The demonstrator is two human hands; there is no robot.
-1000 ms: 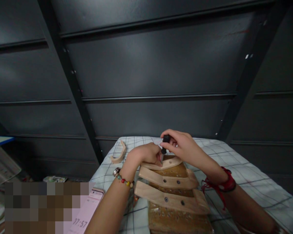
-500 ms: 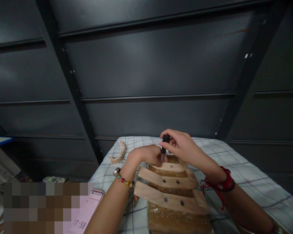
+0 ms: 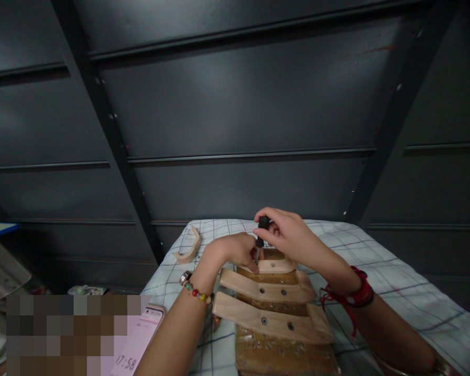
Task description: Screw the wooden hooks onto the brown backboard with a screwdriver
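A black-handled screwdriver [image 3: 262,223] stands nearly upright, its handle gripped by the fingers and thumb of my right hand [image 3: 280,230]. Its metal shaft points down at the left part of the farthest curved wooden piece [image 3: 276,266]. My left hand [image 3: 238,249] is closed around the shaft's lower end, thumb against that wooden piece; what its fingertips pinch is hidden. Two more curved wooden pieces, a middle one [image 3: 272,290] and a near one [image 3: 274,318], lie across a brown tape-wrapped block [image 3: 254,357]. Dark screws show in their faces.
A loose curved wooden piece [image 3: 190,248] lies on the checked cloth [image 3: 399,282] to the left. A phone [image 3: 139,339] showing a clock is beside my left forearm. Behind the table rises a dark metal panel wall [image 3: 243,115].
My left thumb has shifted slightly down onto the farthest wooden piece. The right hand keeps the screwdriver in almost the same place; the view has moved a little.
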